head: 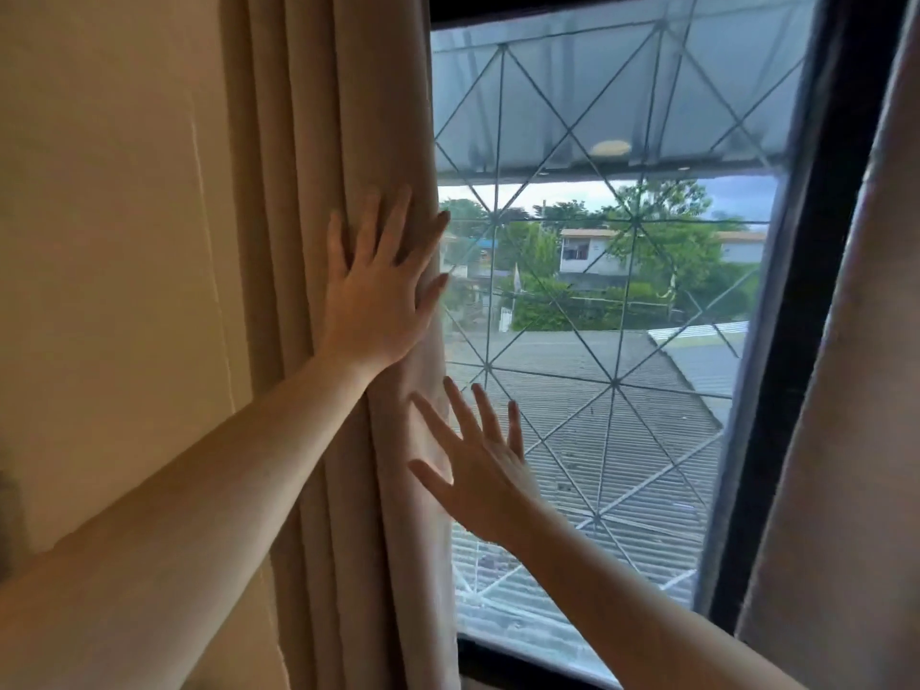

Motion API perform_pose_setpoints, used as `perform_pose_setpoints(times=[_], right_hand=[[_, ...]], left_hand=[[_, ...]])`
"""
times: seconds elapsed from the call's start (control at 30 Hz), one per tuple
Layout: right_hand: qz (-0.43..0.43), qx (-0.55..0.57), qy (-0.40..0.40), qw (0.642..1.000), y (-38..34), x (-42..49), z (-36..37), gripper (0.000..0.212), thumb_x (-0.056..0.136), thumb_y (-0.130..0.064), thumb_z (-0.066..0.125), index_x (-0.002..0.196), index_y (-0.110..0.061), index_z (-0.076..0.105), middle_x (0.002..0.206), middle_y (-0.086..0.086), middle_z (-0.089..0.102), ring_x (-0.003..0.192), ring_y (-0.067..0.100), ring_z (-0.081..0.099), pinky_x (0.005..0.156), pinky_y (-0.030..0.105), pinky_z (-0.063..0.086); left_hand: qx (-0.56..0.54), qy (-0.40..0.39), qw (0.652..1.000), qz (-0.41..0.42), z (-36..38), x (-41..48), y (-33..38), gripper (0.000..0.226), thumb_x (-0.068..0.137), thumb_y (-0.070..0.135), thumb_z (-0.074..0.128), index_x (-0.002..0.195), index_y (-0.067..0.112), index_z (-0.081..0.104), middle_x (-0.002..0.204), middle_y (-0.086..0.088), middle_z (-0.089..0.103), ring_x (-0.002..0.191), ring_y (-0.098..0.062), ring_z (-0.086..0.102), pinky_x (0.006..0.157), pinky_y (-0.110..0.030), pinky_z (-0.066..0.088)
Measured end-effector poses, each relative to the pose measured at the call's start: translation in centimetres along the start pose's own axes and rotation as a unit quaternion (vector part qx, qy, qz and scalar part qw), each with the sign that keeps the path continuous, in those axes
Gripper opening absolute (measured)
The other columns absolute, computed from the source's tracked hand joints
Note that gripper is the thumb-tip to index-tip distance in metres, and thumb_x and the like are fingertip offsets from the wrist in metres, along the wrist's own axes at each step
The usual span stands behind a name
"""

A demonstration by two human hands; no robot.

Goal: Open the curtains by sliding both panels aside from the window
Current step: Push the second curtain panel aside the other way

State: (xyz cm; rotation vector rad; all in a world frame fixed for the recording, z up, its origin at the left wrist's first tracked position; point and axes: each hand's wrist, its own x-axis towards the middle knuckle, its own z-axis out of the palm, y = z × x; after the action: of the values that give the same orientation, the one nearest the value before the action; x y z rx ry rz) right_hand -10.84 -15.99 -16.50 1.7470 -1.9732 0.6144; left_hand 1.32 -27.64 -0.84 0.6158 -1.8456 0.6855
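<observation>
1. The left curtain panel [318, 341] is bunched in folds just left of the window [607, 291], its free edge lying along the glass's left side. The right curtain panel [846, 440] hangs at the window's right side, past the dark frame [796, 390]. Most of the glass is uncovered, so the task looks close to done.

2. The left hand [378, 296] lies flat on the left panel near the window's left edge, fingers spread, pressing and gripping nothing. With only a palm push, the cloth could slide out from under it and the folds could spring back over the glass.

3. The right hand [478, 470] is spread and released, lower down and just right of the left panel's edge, in front of the window. Whether its fingertips touch the cloth I cannot tell. If it pushes on, it may meet the glass instead of the fabric.

4. Pushing low on the panel, far below the rail, which is out of view, may only swing the fabric and not shift its top.

5. The wall [99, 241] left of the window limits how far the folds can pack.
</observation>
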Motion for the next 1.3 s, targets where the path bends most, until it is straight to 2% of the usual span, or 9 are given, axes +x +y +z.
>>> perform_pose_setpoints(times=[0.13,0.3,0.43,0.57,0.77,0.93,1.07,1.2,1.3], right_hand=[[0.023,-0.036,0.01,0.999,2.7,-3.8,-2.8,0.076,0.105,-0.068,0.035,0.167,-0.05,-0.004,0.18,-0.005,-0.013,0.163,0.028,-0.017,0.126,0.064,-0.015],[0.046,-0.07,0.013,0.996,5.6,-8.5,-5.8,0.077,0.105,-0.067,0.035,0.168,-0.047,-0.004,0.179,-0.006,-0.016,0.163,0.026,-0.019,0.126,0.063,-0.017],[0.067,-0.105,0.004,0.992,7.8,-11.4,-7.9,0.077,0.106,-0.069,0.03,0.166,-0.048,-0.012,0.177,-0.006,-0.022,0.161,0.027,-0.025,0.125,0.062,-0.02],[0.094,-0.159,0.011,0.983,9.8,-13.3,-9.2,0.077,0.106,-0.073,0.024,0.167,-0.046,-0.013,0.178,-0.001,-0.018,0.162,0.031,-0.018,0.124,0.064,-0.019],[0.131,-0.184,0.025,0.974,12.0,-15.4,-12.1,0.076,0.106,-0.072,0.027,0.167,-0.048,-0.012,0.178,-0.005,-0.02,0.162,0.029,-0.022,0.125,0.065,-0.016],[0.175,-0.236,0.04,0.955,13.7,-16.3,-14.3,0.076,0.107,-0.072,0.028,0.167,-0.046,-0.011,0.178,-0.002,-0.019,0.163,0.032,-0.015,0.126,0.063,-0.015],[0.211,-0.266,0.056,0.939,15.0,-16.7,-15.7,0.075,0.107,-0.071,0.028,0.168,-0.045,-0.007,0.179,0.0,-0.012,0.163,0.031,-0.011,0.126,0.068,-0.009],[0.239,-0.283,0.074,0.926,15.9,-17.1,-16.8,0.072,0.107,-0.07,0.024,0.168,-0.046,-0.005,0.179,0.0,-0.014,0.163,0.029,-0.016,0.126,0.065,-0.013],[0.27,-0.303,0.096,0.909,16.4,-17.3,-17.3,0.072,0.106,-0.069,0.028,0.169,-0.045,0.001,0.18,-0.001,-0.008,0.164,0.029,-0.015,0.127,0.064,-0.012]], left_hand=[[-0.032,-0.011,0.999,0.007,-0.8,0.3,4.6,0.067,0.115,0.066,0.028,0.176,0.044,0.011,0.187,-0.006,0.005,0.173,-0.036,0.005,0.137,-0.064,0.004],[-0.064,0.013,0.997,0.029,-0.7,0.2,9.7,0.068,0.116,0.066,0.029,0.177,0.039,0.015,0.187,-0.007,0.004,0.173,-0.035,0.004,0.136,-0.056,-0.006],[-0.082,0.023,0.996,0.036,-0.9,0.9,13.3,0.07,0.116,0.067,0.03,0.177,0.038,0.015,0.187,-0.008,0.006,0.173,-0.035,0.006,0.139,-0.061,0.005],[-0.119,0.04,0.991,0.051,-1.0,2.0,16.5,0.069,0.115,0.068,0.029,0.177,0.038,0.018,0.186,-0.008,0.009,0.173,-0.034,0.008,0.138,-0.061,0.01],[-0.172,0.072,0.98,0.066,0.0,5.2,21.3,0.07,0.115,0.071,0.027,0.177,0.038,0.019,0.186,-0.008,0.012,0.173,-0.034,0.011,0.137,-0.059,0.017],[-0.225,0.108,0.964,0.095,0.5,7.9,25.6,0.069,0.115,0.068,0.032,0.176,0.036,0.025,0.185,-0.009,0.017,0.172,-0.036,0.017,0.136,-0.06,0.024],[-0.267,0.115,0.95,0.115,0.4,9.5,28.9,0.071,0.114,0.071,0.027,0.176,0.037,0.024,0.185,-0.009,0.017,0.172,-0.035,0.018,0.137,-0.057,0.023],[-0.31,0.114,0.933,0.142,0.1,11.1,31.7,0.08,0.11,0.076,0.012,0.177,0.033,0.023,0.185,-0.011,0.015,0.172,-0.036,0.017,0.137,-0.058,0.021],[-0.353,0.13,0.916,0.141,-0.3,12.0,34.0,0.08,0.11,0.075,0.018,0.175,0.028,0.027,0.183,-0.014,0.021,0.17,-0.038,0.022,0.135,-0.057,0.024]])
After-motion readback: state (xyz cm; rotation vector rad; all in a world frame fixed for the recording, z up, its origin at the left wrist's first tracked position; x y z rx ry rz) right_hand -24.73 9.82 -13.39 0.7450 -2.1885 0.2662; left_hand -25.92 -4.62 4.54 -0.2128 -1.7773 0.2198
